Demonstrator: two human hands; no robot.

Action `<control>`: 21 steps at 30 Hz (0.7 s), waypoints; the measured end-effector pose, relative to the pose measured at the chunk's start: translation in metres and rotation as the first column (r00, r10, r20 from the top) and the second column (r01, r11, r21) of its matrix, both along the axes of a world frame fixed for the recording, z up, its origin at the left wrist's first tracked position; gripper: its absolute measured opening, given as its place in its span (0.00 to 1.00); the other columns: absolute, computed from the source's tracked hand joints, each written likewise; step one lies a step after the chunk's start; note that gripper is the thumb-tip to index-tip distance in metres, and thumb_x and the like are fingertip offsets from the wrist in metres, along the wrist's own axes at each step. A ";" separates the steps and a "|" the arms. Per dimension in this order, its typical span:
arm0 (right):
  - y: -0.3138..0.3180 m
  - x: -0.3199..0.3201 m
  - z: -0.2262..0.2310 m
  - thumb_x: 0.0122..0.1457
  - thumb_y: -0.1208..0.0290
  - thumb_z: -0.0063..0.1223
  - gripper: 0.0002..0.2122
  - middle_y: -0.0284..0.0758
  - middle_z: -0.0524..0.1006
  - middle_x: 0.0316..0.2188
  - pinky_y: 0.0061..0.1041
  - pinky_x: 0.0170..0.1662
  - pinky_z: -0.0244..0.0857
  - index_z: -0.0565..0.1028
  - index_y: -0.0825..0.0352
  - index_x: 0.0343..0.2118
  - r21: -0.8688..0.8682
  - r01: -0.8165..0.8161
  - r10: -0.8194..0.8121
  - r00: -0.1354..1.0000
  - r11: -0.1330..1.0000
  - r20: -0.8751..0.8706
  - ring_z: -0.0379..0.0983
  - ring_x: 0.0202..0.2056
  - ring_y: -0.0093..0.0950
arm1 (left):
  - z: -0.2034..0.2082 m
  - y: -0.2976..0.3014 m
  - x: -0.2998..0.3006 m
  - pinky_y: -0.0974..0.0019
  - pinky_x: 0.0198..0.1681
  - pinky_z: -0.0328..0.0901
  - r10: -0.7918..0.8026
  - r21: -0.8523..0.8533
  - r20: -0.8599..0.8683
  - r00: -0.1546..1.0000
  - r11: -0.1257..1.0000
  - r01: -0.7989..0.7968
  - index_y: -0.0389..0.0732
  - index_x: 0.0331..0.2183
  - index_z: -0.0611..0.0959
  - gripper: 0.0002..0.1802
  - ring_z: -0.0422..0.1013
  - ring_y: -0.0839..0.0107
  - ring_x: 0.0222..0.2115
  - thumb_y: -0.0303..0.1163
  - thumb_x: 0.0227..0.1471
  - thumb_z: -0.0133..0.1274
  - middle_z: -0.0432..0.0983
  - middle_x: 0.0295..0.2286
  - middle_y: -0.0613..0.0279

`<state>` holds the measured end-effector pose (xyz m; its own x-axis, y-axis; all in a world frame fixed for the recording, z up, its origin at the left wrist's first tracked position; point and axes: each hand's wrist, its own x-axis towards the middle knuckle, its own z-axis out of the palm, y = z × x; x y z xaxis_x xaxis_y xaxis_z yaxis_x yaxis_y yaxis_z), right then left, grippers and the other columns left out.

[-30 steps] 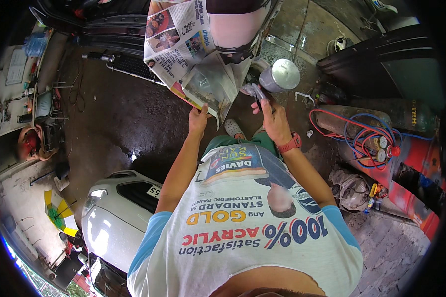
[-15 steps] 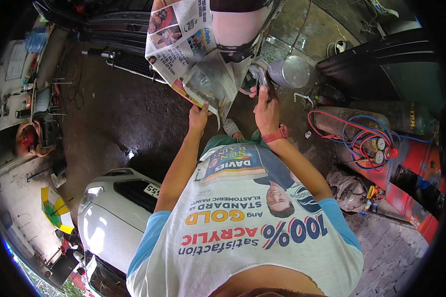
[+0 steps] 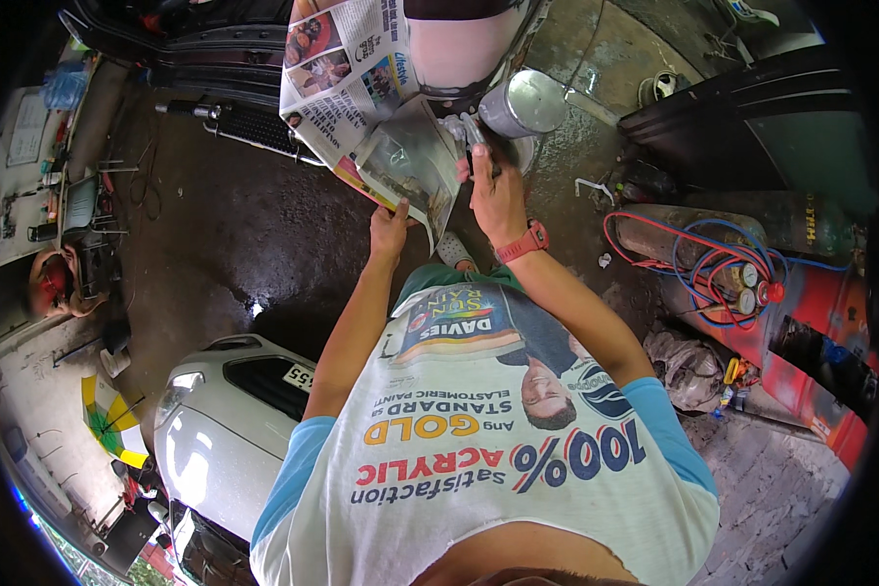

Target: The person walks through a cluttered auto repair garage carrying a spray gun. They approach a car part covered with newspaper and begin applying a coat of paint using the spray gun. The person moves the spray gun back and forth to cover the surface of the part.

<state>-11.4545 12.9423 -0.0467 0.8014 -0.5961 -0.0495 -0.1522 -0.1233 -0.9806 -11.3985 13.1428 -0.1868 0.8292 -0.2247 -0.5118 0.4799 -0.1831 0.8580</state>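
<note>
Down here my left grip [image 3: 389, 232] is pinching the lower edge of a colour-printed newspaper sheet [image 3: 327, 112], while my right grip [image 3: 498, 200] wraps round a grey metal spray gun [image 3: 473, 132], right by the paper's right side; whether they touch, I can't tell. Its silver cylindrical cup [image 3: 523, 103] leans rightward, and beyond, there's a glossy pink-and-black panel [image 3: 462, 44] beside the newsprint!

A spray gun [image 3: 474, 130], metallic grey, sits gripped in the right hand [image 3: 498, 200], its silver cup [image 3: 523, 103] tilted beside the newspaper [image 3: 347, 117]. The printed sheet (creased, with a loose lower corner) slants beside a pink-and-black surface [image 3: 461, 49], its lower edge pinched by the left hand [image 3: 389, 234].
</note>
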 end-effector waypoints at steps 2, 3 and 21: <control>-0.003 0.000 0.001 0.71 0.46 0.40 0.29 0.35 0.79 0.20 0.25 0.20 0.63 0.79 0.71 0.32 -0.004 0.009 -0.009 1.000 1.000 -0.025 0.69 0.15 0.23 | 0.001 -0.001 -0.001 0.62 0.40 0.78 0.008 -0.007 0.003 1.000 1.000 -0.008 0.29 0.47 0.78 0.17 0.79 0.67 0.38 0.35 0.66 0.53 0.79 0.40 0.55; -0.006 -0.001 0.002 0.71 0.47 0.41 0.27 0.36 0.79 0.20 0.26 0.22 0.64 0.79 0.71 0.34 -0.004 0.017 -0.017 0.999 1.000 -0.047 0.71 0.17 0.25 | 0.002 -0.001 -0.002 0.62 0.40 0.78 0.012 -0.011 0.004 1.000 1.000 -0.012 0.29 0.47 0.77 0.18 0.79 0.67 0.38 0.35 0.66 0.53 0.79 0.41 0.55; -0.017 -0.018 0.026 0.73 0.51 0.40 0.24 0.36 0.81 0.25 0.25 0.20 0.65 0.78 0.71 0.38 -0.126 0.037 -0.051 0.993 0.991 -0.108 0.72 0.17 0.23 | -0.005 -0.001 -0.002 0.65 0.39 0.77 0.031 -0.029 0.009 0.999 0.999 -0.031 0.27 0.46 0.79 0.19 0.80 0.68 0.36 0.36 0.65 0.54 0.81 0.39 0.53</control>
<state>-11.4721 12.9254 -0.0210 0.7681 -0.6376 -0.0599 -0.2667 -0.2334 -0.9351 -11.4002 13.1414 -0.1917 0.8407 -0.2138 -0.4975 0.4768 -0.1432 0.8673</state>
